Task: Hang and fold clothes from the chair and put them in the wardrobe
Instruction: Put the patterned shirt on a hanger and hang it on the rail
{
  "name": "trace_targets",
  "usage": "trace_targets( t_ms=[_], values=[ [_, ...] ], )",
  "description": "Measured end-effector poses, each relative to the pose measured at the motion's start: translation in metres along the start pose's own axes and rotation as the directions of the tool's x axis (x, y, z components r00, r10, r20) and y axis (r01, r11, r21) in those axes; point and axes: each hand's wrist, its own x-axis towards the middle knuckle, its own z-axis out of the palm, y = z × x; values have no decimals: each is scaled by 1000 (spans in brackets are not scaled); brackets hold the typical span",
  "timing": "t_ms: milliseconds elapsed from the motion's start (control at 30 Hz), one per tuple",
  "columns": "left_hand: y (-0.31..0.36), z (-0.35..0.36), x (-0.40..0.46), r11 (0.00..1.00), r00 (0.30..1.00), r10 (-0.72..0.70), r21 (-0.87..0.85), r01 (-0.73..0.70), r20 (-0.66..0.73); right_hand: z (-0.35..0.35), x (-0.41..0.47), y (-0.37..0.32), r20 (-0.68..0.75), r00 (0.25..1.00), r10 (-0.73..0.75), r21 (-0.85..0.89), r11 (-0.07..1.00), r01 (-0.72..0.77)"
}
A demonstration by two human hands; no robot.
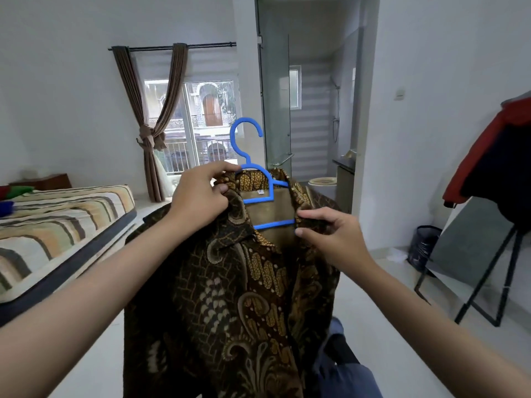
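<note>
Here, brown batik shirt (244, 282) drapes over blue hanger (260, 179).

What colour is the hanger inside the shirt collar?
The hanger is bright blue, seen clearly in the head view.

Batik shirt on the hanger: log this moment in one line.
step: hanging | batik shirt on blue hanger | left hand grips collar | right hand pinches placket | wardrobe: unseen

Hanger (260, 196) sits inside the shirt (230, 282) collar, between left-hand fingers (218, 168) and right-hand fingers (313, 215); hook above both; bed (57, 222) left of them; easel stand (488, 268) right; window (201, 119) behind.
</note>
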Motion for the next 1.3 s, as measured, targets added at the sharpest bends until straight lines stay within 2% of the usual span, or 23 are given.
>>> trace_targets(
  t_ms=[100,200,267,367,433,600,767,900,1033,1133,1200,1300],
  values=[
    [0,-4,2,999,999,27,-47,-27,-18,4,-2,2,154,984,-87,-147,983,110],
    [-4,-13,6,994,999,44,-105,-42,17,-2,4,3,322,944,-66,-350,919,184],
    [-6,-17,8,985,999,27,-170,-19,46,-4,10,-8,309,944,-118,-374,897,235],
    [-2,-21,7,960,995,38,-280,-10,93,-1,23,-33,168,926,-337,-335,864,376],
    [6,-22,2,940,988,53,-342,0,148,3,37,-50,125,906,-404,-296,857,422],
    [14,-18,-10,916,979,80,-401,2,189,11,61,-70,176,926,-335,-300,877,375],
    [12,-26,-20,894,971,36,-442,75,238,19,62,-72,208,914,-347,-294,869,397],
    [7,-45,-16,929,949,-3,-351,119,315,15,65,-73,238,921,-307,-241,900,363],
    [-2,-72,-11,898,899,-86,-358,257,430,13,69,-66,243,927,-286,-216,915,340],
    [5,-73,-17,970,862,-100,-144,195,497,17,70,-64,261,928,-267,-184,929,320],
    [13,-62,-23,988,868,-108,-42,147,485,23,72,-65,272,924,-270,-151,936,318],
    [17,-45,-25,996,946,-71,-29,85,317,30,75,-66,277,925,-259,-80,953,291]
  ],
)
